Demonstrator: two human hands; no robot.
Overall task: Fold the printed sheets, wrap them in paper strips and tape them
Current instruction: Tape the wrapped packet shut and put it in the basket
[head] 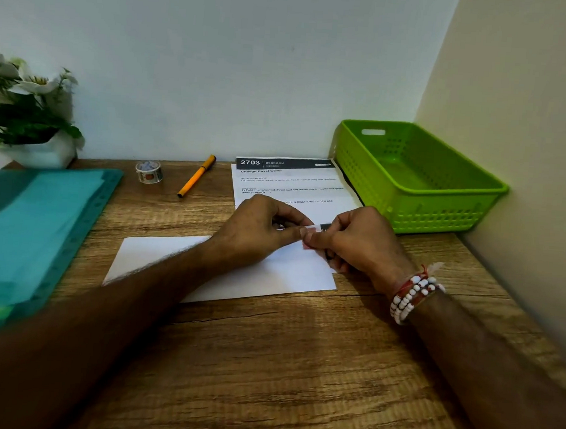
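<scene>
**Two hands pinching a small piece at the sheet's edge**

Both hands met just above the far right corner of a white folded sheet (pixel 224 270) lying on the wooden surface (pixel 264 363). The left hand (pixel 257 229) had its fingers curled, thumb and forefinger closed on a small reddish-white piece (pixel 309 237), probably tape or a paper strip; it was too small to tell which. The right hand (pixel 360 243), a beaded bracelet (pixel 410 297) at its wrist, pinched the other end of that piece, and something dark showed under its fingers that could not be made out.

Beyond the hands lay a printed sheet (pixel 287 181) headed "2703 Bedroom", flat and unfolded, its near edge hidden by the knuckles. A roll of patterned tape (pixel 149 171) stood near the wall with an orange pen (pixel 197 176) beside it. A green basket (pixel 418 177) sat empty in the right corner, and a teal folder (pixel 29 230) lay at the left beside a flower pot (pixel 41 154).

By my judgement the step in hand was the wrapping or taping of one folded bundle. The next move would call for pressing the piece down smooth while the bundle is kept from springing open, then turning to the unfolded printed sheet.
</scene>
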